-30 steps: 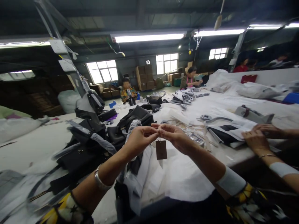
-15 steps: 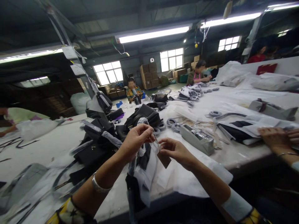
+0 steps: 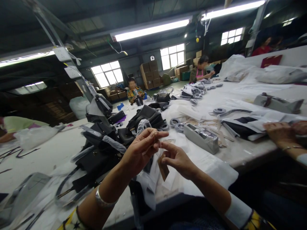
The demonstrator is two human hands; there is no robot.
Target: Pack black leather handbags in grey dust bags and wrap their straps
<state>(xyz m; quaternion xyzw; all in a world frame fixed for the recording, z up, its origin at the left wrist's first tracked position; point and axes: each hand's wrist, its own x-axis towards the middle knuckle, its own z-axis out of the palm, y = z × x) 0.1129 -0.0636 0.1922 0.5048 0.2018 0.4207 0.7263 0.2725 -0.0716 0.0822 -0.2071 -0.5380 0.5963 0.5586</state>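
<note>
A small brown hang tag [image 3: 163,170] dangles on a thin string [image 3: 160,146] in front of me, above the table's near edge. My left hand [image 3: 142,148] is closed on the upper part of the string, its index finger stretched to the right. Thumb and fingers of my right hand [image 3: 176,158] pinch at the tag's top, where the string meets it. Below both hands lies a black handbag [image 3: 137,199] with white wrapping paper, partly hidden by my left hand. More black handbags [image 3: 92,163] with plastic-wrapped handles are heaped to the left.
A grey tape dispenser [image 3: 200,139] stands right of my hands, near rolled grey straps [image 3: 179,127]. At the right, a co-worker's hands [image 3: 280,134] rest on a wrapped black bag [image 3: 240,129]. White sheets [image 3: 208,169] cover the near edge. Other people sit across the table.
My left fingers have shifted, with the index finger now extended along the string. The tag hangs slightly lower and further left, and my right fingers have closed in at its top.
</note>
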